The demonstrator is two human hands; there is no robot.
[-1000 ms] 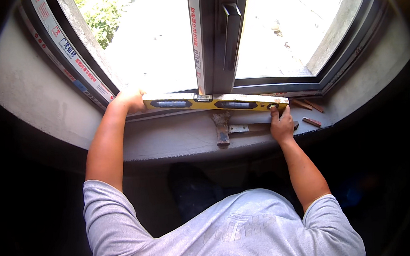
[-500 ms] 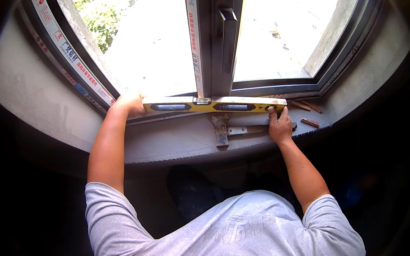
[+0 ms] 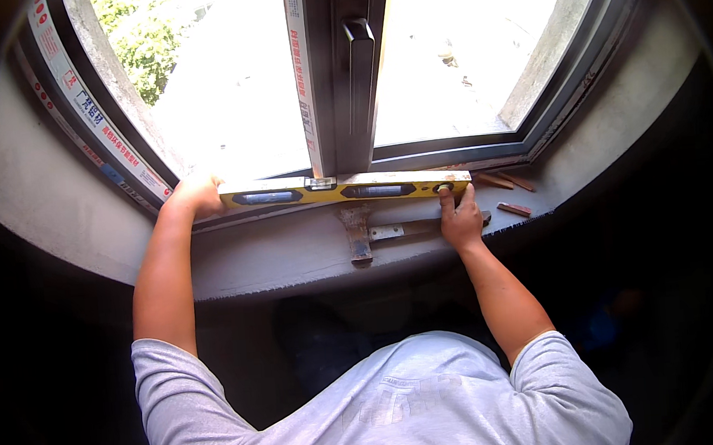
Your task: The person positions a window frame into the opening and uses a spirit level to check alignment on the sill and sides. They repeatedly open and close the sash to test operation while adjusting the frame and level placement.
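Observation:
A yellow spirit level (image 3: 321, 190) lies across the bottom of the window frame, with vials in dark-edged slots. My left hand (image 3: 196, 197) grips its left end, fingers wrapped over the end and partly hidden. At the other end my right hand (image 3: 460, 218) holds it, thumb near the round end hole and fingers along the edge. Below the level, a worn hammer (image 3: 360, 235) lies on the sill, its head to the left. The handle runs right and passes behind my right hand.
Several short reddish-brown wedge-like pieces (image 3: 513, 209) lie on the sill (image 3: 251, 255) at the right. The dark window frame (image 3: 459, 145) rises behind, with a handle (image 3: 358, 73) on its middle post. Printed protective film (image 3: 88, 105) covers the left frame. The sill's rough front edge drops into darkness.
The whole view has shifted, so the window, level and hammer appear farther left. Both hands keep their hold on the level, which looks slightly more horizontal.

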